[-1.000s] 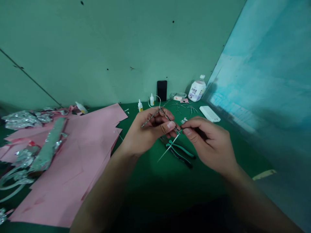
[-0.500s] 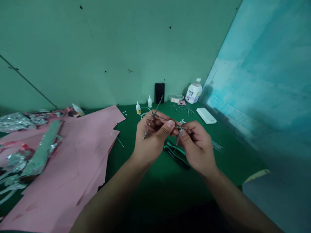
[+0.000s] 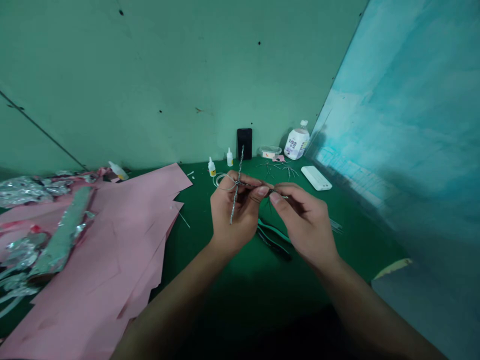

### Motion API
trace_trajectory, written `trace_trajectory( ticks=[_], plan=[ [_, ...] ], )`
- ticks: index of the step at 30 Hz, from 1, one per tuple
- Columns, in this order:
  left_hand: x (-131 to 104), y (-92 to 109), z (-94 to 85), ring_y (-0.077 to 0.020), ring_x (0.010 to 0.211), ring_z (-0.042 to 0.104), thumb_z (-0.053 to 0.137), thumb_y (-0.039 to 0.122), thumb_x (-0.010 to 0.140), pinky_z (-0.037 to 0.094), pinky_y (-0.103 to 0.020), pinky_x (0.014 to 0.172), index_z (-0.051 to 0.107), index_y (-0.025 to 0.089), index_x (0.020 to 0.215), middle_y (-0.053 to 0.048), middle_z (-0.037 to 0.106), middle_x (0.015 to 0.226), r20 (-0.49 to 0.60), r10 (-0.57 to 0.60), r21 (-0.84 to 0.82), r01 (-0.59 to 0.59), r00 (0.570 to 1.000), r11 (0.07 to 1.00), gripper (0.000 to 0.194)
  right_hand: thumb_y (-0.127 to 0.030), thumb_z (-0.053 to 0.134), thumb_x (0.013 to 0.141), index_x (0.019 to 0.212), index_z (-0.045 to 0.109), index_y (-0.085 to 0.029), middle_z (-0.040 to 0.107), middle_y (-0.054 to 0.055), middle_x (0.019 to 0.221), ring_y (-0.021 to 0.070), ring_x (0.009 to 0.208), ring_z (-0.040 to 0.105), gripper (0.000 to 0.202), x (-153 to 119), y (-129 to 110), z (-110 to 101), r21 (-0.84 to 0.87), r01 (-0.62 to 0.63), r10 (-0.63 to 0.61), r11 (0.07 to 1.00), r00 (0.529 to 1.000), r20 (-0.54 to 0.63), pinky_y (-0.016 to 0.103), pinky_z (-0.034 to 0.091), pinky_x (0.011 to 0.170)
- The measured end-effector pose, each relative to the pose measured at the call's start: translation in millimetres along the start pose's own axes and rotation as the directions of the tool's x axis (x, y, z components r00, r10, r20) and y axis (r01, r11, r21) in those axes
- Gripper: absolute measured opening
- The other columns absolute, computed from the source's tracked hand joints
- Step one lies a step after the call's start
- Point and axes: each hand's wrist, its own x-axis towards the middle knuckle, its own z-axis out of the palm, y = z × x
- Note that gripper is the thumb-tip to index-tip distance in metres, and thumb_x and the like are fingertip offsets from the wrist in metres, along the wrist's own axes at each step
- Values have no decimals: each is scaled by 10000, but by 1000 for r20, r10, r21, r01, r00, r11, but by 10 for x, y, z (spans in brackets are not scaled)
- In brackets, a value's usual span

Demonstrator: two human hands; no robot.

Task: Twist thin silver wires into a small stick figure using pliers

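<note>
Between my two hands is a piece of twisted wire (image 3: 234, 202) with a crossbar that stands nearly upright at its left end. My left hand (image 3: 234, 215) is closed, pinching the wire's middle stretch between thumb and fingers. Close against it, my right hand (image 3: 305, 220) pinches the wire's other end, where thin strands stick out; the fingertips hide most of that spot. Below the hands, pliers (image 3: 275, 240) with black and teal handles lie on the green table (image 3: 232, 290), partly covered by my right hand.
Pink sheets (image 3: 112, 250) and crumpled silver foil (image 3: 30, 190) spread over the left side. Along the wall stand small glue bottles (image 3: 212, 167), a black phone (image 3: 244, 143), a plastic tub (image 3: 270, 151) and a drink bottle (image 3: 297, 143). A white power bank (image 3: 317, 178) and loose wires (image 3: 288, 171) lie at right.
The wire has turned so its crossbar stands more upright. My right fingers have closed in nearer to my left ones, and the long strand that hung down by the pliers no longer shows.
</note>
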Motion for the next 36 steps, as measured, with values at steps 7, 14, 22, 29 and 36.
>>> trace_trajectory(
  ticks=[7,14,22,29,36],
  plan=[
    [12,-115,-5,-150,746,726,718,157,833,607,-287,707,583,199,820,-26,749,790,-4,-40,4,40,999,999,142,-325,577,932,833,678,-183,615,-7,702,119,619,532,200,84,-90,-129,-291,35,1,956,992,123,268,426,589],
    [-46,-213,32,-163,814,732,722,207,847,594,-315,761,610,208,835,-30,756,841,-93,-56,70,63,994,996,113,-229,618,890,894,687,-185,722,35,840,161,736,645,81,67,104,-28,-384,140,-146,913,989,14,304,498,679],
    [-101,-252,9,-162,942,735,654,100,878,585,-313,841,603,216,907,-32,762,955,54,298,360,-297,953,884,130,-146,562,882,928,714,-181,710,77,913,196,848,682,163,95,228,68,-536,267,-369,801,925,-91,343,538,754],
    [-7,-276,-30,-168,852,744,671,164,873,605,-288,758,588,197,878,-39,756,882,-29,202,366,-177,979,913,90,-142,493,936,1011,660,-146,703,84,902,201,837,665,183,118,329,42,-504,313,-338,805,940,44,337,520,728],
    [95,-208,-97,-179,715,738,713,156,814,644,-310,696,600,175,818,-24,709,732,-17,-156,62,157,988,986,115,-111,506,932,1180,567,-165,675,97,1027,203,886,670,262,193,365,-151,-522,406,-331,750,914,235,339,547,747]
  ],
)
